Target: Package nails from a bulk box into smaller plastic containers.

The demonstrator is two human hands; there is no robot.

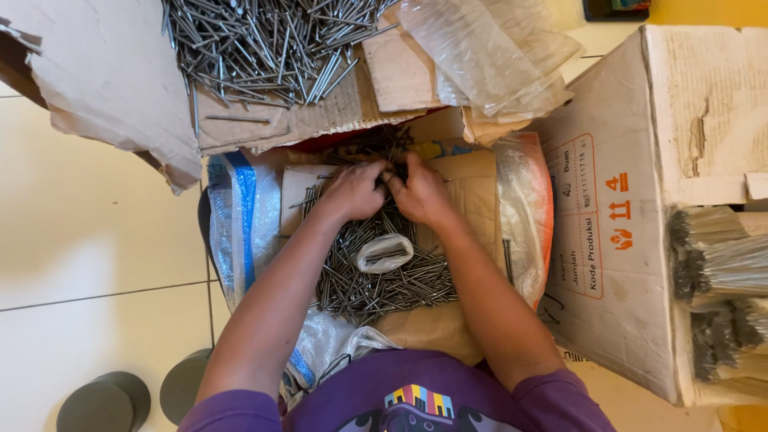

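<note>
My left hand [352,190] and my right hand [419,192] meet over a heap of grey steel nails [376,280] lying on a piece of brown cardboard [472,188] in my lap. Both hands have their fingers curled around a bunch of nails at the far end of the heap, knuckles touching. A small clear plastic bag [384,253] with a few nails in it rests on the heap between my forearms. What lies under my palms is hidden.
A larger pile of loose nails [264,48] lies on torn cardboard [104,88] further away. Crumpled clear plastic [488,56] sits to its right. An open cardboard box [616,232] on the right holds bagged nail bundles [720,272]. Two grey discs [104,404] rest on the tiled floor.
</note>
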